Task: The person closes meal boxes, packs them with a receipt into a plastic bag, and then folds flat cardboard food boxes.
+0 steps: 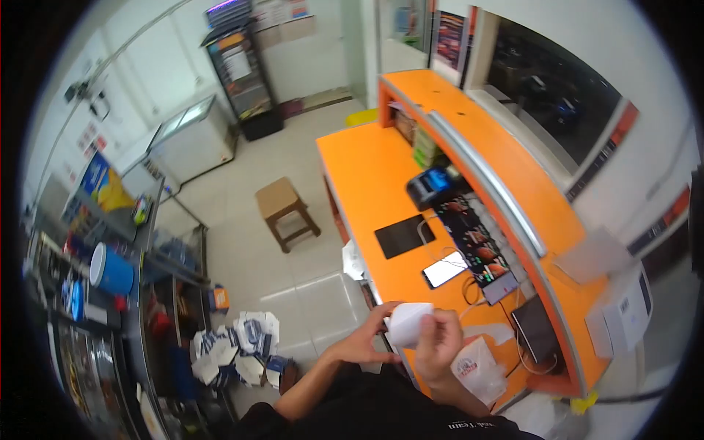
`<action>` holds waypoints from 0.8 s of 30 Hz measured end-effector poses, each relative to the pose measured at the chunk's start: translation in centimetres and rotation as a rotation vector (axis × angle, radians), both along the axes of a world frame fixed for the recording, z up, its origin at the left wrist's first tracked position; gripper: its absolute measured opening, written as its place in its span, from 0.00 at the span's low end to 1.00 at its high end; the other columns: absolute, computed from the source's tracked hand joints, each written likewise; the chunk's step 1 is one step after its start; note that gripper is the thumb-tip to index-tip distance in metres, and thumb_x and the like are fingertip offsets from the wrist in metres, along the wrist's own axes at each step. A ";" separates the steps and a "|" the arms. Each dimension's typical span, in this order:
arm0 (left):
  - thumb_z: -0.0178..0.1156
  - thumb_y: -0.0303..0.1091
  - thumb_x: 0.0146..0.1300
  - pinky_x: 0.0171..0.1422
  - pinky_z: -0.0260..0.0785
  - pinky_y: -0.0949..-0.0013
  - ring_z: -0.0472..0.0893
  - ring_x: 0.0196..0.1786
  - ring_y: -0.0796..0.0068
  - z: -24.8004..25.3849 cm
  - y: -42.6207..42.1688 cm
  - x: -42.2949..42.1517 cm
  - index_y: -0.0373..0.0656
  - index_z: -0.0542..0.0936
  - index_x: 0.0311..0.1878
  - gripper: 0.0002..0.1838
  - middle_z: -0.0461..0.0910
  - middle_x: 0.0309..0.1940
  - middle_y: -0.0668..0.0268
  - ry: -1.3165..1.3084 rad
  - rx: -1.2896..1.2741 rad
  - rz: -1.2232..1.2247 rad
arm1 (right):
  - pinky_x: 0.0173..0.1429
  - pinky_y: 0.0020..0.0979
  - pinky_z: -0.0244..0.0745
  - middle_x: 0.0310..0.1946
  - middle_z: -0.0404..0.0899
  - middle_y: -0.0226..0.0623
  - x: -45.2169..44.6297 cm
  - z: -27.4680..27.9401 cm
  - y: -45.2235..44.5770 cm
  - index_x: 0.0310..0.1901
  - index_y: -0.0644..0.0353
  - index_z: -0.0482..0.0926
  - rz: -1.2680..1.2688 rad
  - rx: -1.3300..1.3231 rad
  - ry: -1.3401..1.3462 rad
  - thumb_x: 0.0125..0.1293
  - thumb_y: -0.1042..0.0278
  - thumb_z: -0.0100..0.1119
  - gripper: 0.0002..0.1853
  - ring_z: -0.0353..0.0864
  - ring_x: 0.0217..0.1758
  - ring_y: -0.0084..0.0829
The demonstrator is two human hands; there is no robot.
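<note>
A white paper roll (408,324) is held up in front of my body, beside the front edge of the orange counter (350,158). My left hand (361,342) curves around its left side, the fingertips against it and the thumb stretched out below. From the right, my right hand (440,343) grips the roll's edge between thumb and fingers. Just under my right hand lies a white plastic bag (480,370) with a printed logo. A phone with a lit white screen (445,270) and a black tablet (405,236) lie farther up the counter.
A card terminal (431,188), a second phone (500,289) and cables are on the counter. A brown stool (281,199) stands on the tiled floor. Torn cardboard and papers (246,345) are piled at lower left, beside shelves with a blue bucket (111,270).
</note>
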State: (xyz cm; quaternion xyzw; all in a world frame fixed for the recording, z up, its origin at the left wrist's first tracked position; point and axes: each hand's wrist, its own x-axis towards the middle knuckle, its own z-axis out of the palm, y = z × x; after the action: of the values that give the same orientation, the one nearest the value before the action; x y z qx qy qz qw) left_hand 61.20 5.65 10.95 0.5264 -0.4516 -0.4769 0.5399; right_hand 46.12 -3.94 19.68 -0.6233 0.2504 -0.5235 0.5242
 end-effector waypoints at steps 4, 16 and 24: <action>0.79 0.35 0.62 0.72 0.70 0.62 0.79 0.65 0.71 3.1 2.1 3.5 0.40 0.76 0.70 0.34 0.83 0.59 0.62 0.101 0.016 0.010 | 0.40 0.21 0.71 0.35 0.80 0.28 9.2 0.8 0.3 0.43 0.60 0.75 0.241 0.141 -0.041 0.82 0.65 0.59 0.09 0.75 0.36 0.14; 0.70 0.38 0.73 0.60 0.74 0.69 0.83 0.51 0.79 -4.0 15.0 29.6 0.41 0.85 0.58 0.16 0.88 0.47 0.69 -0.004 0.145 0.287 | 0.43 0.29 0.83 0.37 0.84 0.33 43.7 0.7 -8.6 0.43 0.58 0.76 0.168 0.253 -0.314 0.82 0.60 0.58 0.11 0.85 0.37 0.24; 0.70 0.33 0.71 0.57 0.75 0.68 0.83 0.49 0.78 -3.5 17.3 44.0 0.38 0.85 0.57 0.14 0.88 0.44 0.64 -0.024 0.166 0.531 | 0.58 0.46 0.77 0.47 0.87 0.44 61.7 -4.9 -11.1 0.55 0.65 0.79 -0.238 -0.419 0.590 0.75 0.59 0.66 0.18 0.86 0.51 0.47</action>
State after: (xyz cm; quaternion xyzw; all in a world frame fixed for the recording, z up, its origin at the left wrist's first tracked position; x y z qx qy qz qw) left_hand 105.18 22.93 7.41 0.6742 -0.2636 -0.3478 0.5958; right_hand 107.86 -15.03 14.81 -0.8073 0.3488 -0.4187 0.2264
